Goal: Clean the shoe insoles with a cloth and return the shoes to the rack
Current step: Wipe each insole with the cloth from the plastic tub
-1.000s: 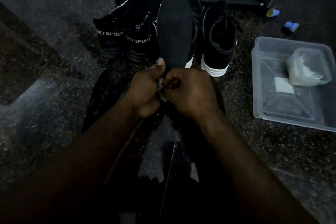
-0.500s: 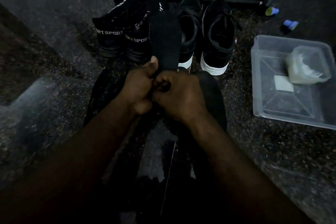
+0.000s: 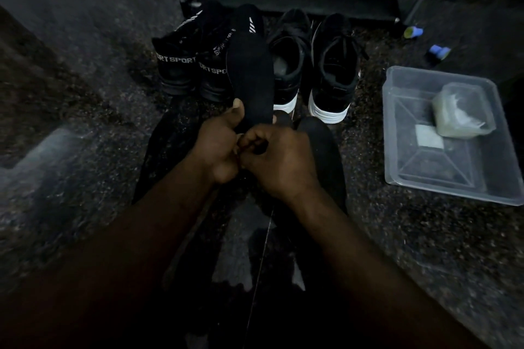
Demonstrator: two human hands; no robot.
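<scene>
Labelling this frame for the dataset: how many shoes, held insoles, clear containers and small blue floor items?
SPORT shoes: 2
white-soled shoes: 2
insole, held up: 1
clear containers, tray and small tub: 2
small blue items: 2
Total: 9

A single wide-angle view, worn on the person's head, faces forward and steeply down at the speckled floor (image 3: 85, 93). It sits close. Both forearms enter from the near edge and fill the lower half, and the left hand (image 3: 218, 147) and right hand (image 3: 280, 161) meet at the centre, gripping the near end of an insole (image 3: 251, 79). The shoe rack (image 3: 312, 10) runs along the far edge and a clear tray (image 3: 389, 127) lies at the right. The rack's poles lean outward with the lens, and the light is dim.
</scene>
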